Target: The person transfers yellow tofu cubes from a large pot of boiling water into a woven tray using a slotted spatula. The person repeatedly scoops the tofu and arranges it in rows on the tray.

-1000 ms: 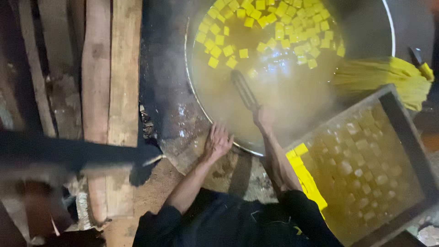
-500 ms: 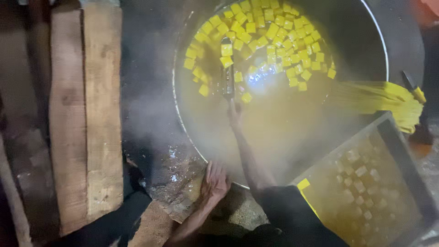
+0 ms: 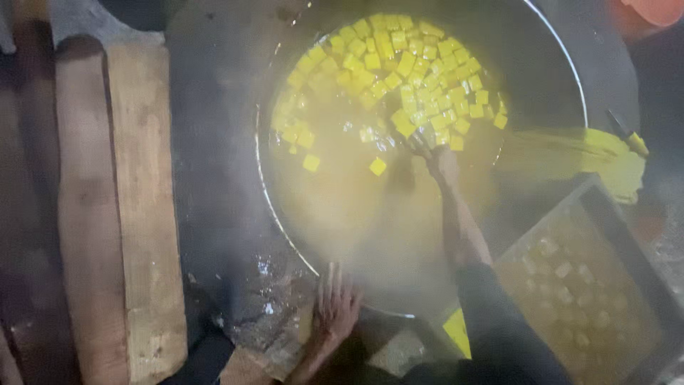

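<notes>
Yellow cubes (image 3: 399, 68) crowd the steaming round metal wok (image 3: 570, 78) at upper centre as the right hand (image 3: 443, 162) grips a stirring tool (image 3: 417, 142), left hand (image 3: 335, 306) flat, fingers spread, on the rim.

- The scene is dim, and the brightest area is the yellow liquid in the wide pan (image 3: 570, 78)
- Steam hangs as a pale haze over the pan's near half, softening the right hand (image 3: 443, 162) and forearm
- The left hand (image 3: 335, 306) is slightly blurred
- The wooden planks (image 3: 117, 214) catch soft light while the left edge and top corners fall into deep shadow
- Detail is smeared and grainy throughout
</notes>
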Demonstrator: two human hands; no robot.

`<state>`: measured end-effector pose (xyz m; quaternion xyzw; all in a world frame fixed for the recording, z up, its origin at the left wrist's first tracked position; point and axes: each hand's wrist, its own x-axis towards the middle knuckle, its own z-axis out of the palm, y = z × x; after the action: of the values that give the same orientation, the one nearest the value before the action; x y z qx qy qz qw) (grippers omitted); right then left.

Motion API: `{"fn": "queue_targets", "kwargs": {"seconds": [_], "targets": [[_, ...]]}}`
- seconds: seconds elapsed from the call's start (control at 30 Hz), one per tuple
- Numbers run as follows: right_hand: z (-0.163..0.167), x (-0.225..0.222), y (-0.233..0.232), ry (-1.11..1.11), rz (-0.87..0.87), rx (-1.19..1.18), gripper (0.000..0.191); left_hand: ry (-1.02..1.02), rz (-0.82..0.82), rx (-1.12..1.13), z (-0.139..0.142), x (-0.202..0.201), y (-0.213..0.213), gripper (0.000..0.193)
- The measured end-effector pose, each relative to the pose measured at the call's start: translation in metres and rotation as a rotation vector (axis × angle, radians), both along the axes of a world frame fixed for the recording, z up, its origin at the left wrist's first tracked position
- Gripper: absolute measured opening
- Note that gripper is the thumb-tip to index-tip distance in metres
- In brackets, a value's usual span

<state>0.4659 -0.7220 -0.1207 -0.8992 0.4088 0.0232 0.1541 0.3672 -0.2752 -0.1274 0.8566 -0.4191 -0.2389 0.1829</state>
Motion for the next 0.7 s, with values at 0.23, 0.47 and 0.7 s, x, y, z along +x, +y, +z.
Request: {"fn": "queue_targets", "kwargs": {"seconds": [0.23, 0.47, 0.7], "targets": [[-0.002, 0.069, -0.002, -0.156, -0.034, 0.354, 0.053, -0.163, 0.228, -0.248, 0.009, -0.009, 0.003, 0.049], [0.038, 0.068, 0.095, -0.505, -0.296, 0.875, 0.037, -0.171, 0.177, -0.133, 0.008, -0.009, 0.002, 0.045], [0.109, -0.14, 0.159, -0.868, -0.306, 0.951, 0.032, -0.15, 0.259, -0.055, 0.03, -0.047, 0.019, 0.035]]}}
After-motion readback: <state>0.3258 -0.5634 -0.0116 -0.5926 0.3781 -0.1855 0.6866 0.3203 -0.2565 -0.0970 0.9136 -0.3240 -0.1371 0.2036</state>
